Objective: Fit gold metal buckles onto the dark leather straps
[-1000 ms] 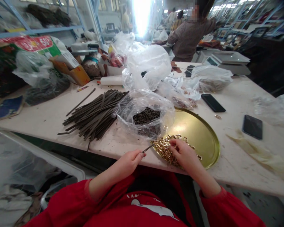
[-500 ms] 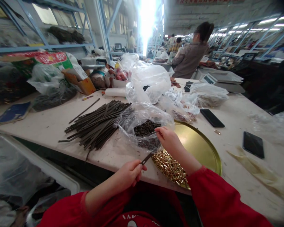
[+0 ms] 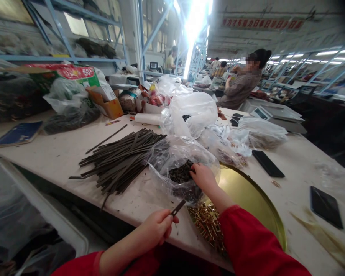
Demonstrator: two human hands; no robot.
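Observation:
My left hand (image 3: 160, 226) is closed around a dark strip (image 3: 178, 207), and its slotted end sticks out past the thumb and fingers. My right hand (image 3: 203, 178) reaches into an open clear plastic bag (image 3: 158, 161) of small dark pieces (image 3: 180, 172). Its fingertips are pinched together at the pieces; what lies between them is hidden. Left of the bag is a fanned pile of dark strips (image 3: 123, 159). Beneath my right forearm, gold-coloured metal buckles (image 3: 208, 224) lie heaped on the near part of a round gold tray (image 3: 244, 191).
Two black phones (image 3: 268, 163) lie at the right with a small gold buckle (image 3: 275, 183). More plastic bags (image 3: 192, 111) and a white roll (image 3: 147, 119) stand behind. A blue booklet (image 3: 17, 134) lies far left, above a white bin (image 3: 66, 214). A co-worker (image 3: 243, 82) is beyond the table.
My right hand has moved slightly into the bag's opening, its fingers now at the dark pieces. My left hand still holds the strip. The whole view has shifted, with the scene lower in the picture.

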